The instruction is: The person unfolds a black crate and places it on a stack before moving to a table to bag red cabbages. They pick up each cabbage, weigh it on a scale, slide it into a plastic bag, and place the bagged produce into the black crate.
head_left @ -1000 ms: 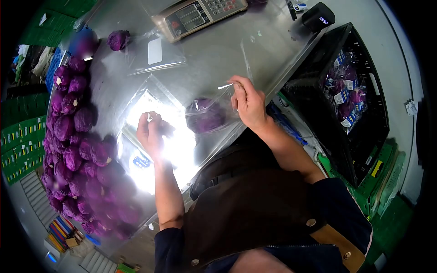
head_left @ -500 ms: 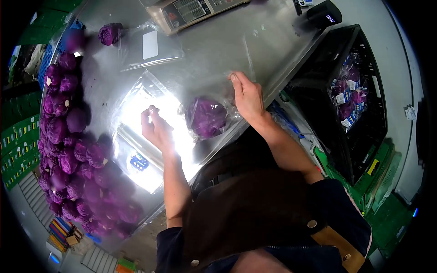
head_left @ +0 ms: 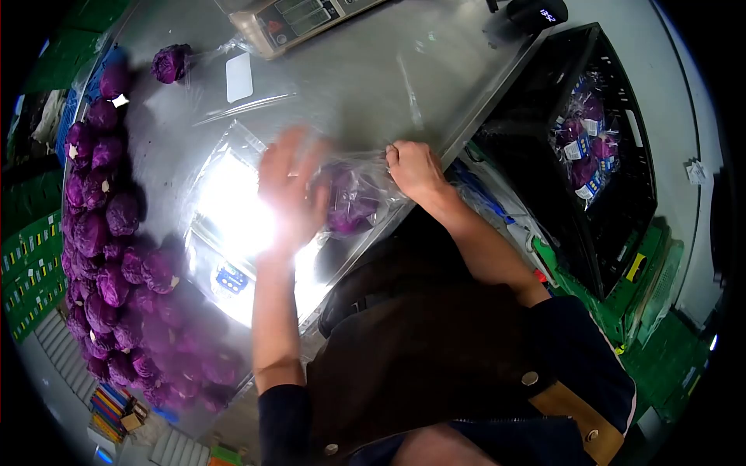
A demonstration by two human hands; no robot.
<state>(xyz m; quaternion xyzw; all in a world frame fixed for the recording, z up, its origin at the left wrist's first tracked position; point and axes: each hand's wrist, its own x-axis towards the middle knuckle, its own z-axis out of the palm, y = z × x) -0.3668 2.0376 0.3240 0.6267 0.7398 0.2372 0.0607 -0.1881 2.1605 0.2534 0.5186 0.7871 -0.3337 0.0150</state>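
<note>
Over the steel tabletop (head_left: 388, 70) we go, and both hands are on one purple cabbage (head_left: 351, 203) sitting inside a clear bag (head_left: 365, 167). It lies near the front edge of the tabletop, right between the two hands. The left hand (head_left: 291, 190) is spread wide, fingers fanned out and flat against the left side of the bagged cabbage. It is smeared with blur and half washed out by the glare beside it. The right hand (head_left: 412, 167) is closed up tight, pinching the bunched plastic at the bag's right end, just above the cabbage.

Left of the left hand, a bright patch of reflected light (head_left: 233, 213) floods the metal, and a stack of flat plastic bags (head_left: 227, 276) with a blue mark lies under it. Further left, a big heap of purple cabbages (head_left: 116, 264) runs down the edge of the tabletop, well apart from the bagged one. One lone cabbage (head_left: 169, 62) sits at the far corner, just beside more loose plastic carrying a white label (head_left: 239, 76).

At the far edge a weighing scale (head_left: 299, 17) with a keypad, and off to the right a small dark device (head_left: 536, 12) with a lit display. Beside the tabletop on the right stands a black crate (head_left: 622, 210) with bagged, labelled cabbages (head_left: 583, 144) lying inside.
</note>
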